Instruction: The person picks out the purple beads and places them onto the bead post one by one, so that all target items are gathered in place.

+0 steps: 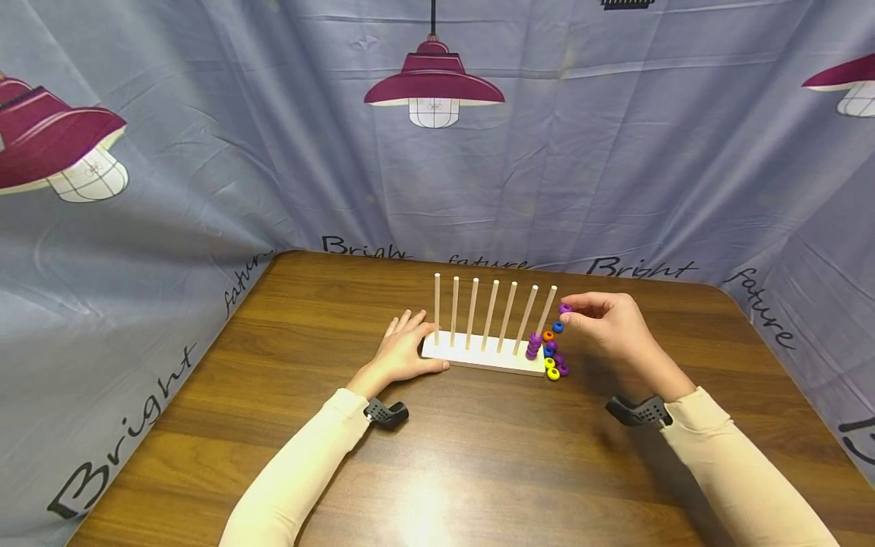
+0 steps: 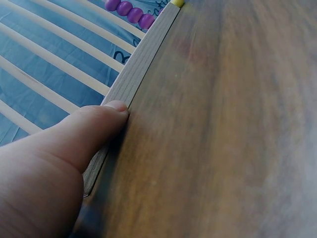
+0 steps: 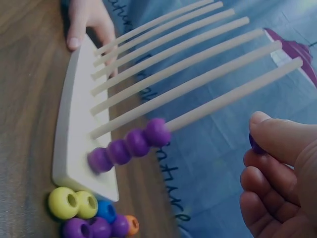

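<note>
A pale wooden peg rack [image 1: 481,352] stands on the table, its row of upright pegs rising from a long base. My left hand [image 1: 403,353] holds the base's left end, with the thumb [image 2: 101,121] along the front edge and the fingers behind. Several purple beads [image 3: 129,145] are stacked at the bottom of the rightmost peg. Between thumb and forefinger, my right hand [image 1: 611,323] pinches a purple bead [image 1: 565,309], just right of that peg's upper part. In the right wrist view, the fingers mostly hide this bead [image 3: 256,145].
Loose beads lie against the rack's right end: yellow beads [image 1: 553,374] at the front, with purple, blue and orange ones [image 1: 548,336] behind. The brown wooden table [image 1: 478,456] reaches back to a grey-blue printed curtain [image 1: 437,190].
</note>
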`<state>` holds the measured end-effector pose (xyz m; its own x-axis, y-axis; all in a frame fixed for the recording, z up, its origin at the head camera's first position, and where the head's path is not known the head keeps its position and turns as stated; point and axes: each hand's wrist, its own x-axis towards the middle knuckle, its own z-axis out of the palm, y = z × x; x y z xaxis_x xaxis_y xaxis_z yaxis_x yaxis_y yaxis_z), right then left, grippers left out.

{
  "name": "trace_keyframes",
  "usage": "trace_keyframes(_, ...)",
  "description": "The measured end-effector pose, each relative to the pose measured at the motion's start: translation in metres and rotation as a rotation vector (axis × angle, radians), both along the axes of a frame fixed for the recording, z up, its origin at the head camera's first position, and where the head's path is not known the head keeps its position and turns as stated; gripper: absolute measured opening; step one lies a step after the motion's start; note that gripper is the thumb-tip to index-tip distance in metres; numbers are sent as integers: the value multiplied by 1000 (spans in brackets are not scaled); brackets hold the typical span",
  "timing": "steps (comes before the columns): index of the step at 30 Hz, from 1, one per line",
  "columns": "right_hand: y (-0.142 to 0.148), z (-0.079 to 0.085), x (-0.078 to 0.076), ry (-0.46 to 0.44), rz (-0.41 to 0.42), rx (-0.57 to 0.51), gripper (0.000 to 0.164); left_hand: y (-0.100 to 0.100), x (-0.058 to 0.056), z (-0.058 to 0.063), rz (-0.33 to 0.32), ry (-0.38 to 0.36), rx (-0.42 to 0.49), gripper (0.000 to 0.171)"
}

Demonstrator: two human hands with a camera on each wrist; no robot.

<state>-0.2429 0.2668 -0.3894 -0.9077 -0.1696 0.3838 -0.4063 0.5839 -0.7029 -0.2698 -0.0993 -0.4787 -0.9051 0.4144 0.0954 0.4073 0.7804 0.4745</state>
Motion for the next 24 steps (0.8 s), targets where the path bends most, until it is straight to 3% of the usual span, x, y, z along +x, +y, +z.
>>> trace_keyframes(14,-7,42,0,10,66,-46,24,0,-1,-1,-1,-4,0,75)
trace_keyframes(24,-13,58,-2,20,80,-36,25,0,-2,-2,4,1,-11,76)
